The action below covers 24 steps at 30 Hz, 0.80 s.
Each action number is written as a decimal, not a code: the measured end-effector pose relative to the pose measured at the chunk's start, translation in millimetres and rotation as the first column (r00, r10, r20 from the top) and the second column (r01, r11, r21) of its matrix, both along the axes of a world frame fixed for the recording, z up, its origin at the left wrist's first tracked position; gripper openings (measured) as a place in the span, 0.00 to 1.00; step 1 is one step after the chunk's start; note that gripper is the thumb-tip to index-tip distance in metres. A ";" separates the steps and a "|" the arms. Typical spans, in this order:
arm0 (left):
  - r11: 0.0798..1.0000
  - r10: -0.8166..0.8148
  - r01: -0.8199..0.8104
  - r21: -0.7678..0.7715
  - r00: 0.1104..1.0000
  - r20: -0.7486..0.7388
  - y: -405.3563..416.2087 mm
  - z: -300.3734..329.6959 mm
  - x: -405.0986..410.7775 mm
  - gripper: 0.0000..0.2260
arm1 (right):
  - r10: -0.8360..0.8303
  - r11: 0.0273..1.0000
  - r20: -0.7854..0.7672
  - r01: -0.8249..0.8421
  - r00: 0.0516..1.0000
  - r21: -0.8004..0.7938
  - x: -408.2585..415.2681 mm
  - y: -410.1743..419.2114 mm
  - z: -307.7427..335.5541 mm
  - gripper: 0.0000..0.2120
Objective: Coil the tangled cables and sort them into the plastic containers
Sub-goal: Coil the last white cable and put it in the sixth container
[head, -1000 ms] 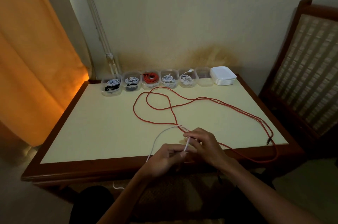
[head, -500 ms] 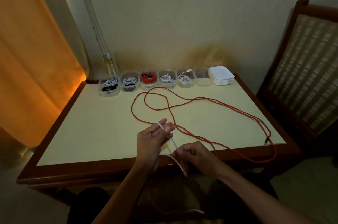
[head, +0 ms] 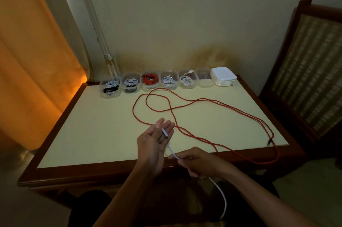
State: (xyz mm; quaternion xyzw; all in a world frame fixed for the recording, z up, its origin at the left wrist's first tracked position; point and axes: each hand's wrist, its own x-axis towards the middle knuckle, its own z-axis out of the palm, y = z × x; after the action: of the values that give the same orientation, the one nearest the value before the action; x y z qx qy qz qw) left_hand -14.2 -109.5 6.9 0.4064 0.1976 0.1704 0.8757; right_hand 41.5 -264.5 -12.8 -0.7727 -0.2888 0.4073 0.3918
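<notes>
The left hand (head: 154, 143), fingers straight, carries the thin white cable (head: 171, 149) across its palm; at four o'clock the right hand (head: 199, 163) pinches it. A long red cable (head: 203, 99) sprawls over the cream-topped wooden table (head: 92, 124). Clear plastic containers (head: 167, 80) line twelve o'clock. No writing is legible.

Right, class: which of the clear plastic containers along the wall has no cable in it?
The clear plastic container at the row's right end, beside the stack of white lids; the other five each hold coiled cables.
</notes>
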 end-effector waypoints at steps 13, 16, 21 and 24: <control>0.487 -0.101 0.255 0.835 0.966 -0.236 11.4 -47.4 -9.3 0.10 | -0.085 0.991 0.137 0.070 0.987 0.113 18.7 -10.7 24.0 0.13; 0.532 -0.363 0.430 0.730 0.894 -0.262 4.0 -41.1 -11.1 0.12 | -0.253 0.956 0.216 0.209 0.943 0.208 23.2 -0.7 16.8 0.13; 0.831 -0.469 0.497 0.249 0.867 -0.168 -11.6 -39.2 -6.6 0.14 | -0.463 0.858 0.185 0.386 0.867 0.338 28.5 7.1 2.5 0.13; 0.855 -0.497 0.507 0.113 0.861 -0.108 -13.1 -38.1 -6.4 0.15 | -0.505 0.837 0.225 0.410 0.833 0.362 31.6 8.1 -5.3 0.13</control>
State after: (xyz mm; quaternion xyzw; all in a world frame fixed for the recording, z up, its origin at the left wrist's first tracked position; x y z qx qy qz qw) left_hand -20.6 -122.6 -31.2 0.5091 0.1052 -0.0659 0.8517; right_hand 73.1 -256.4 -18.2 -0.8053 -0.2094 0.1248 0.5404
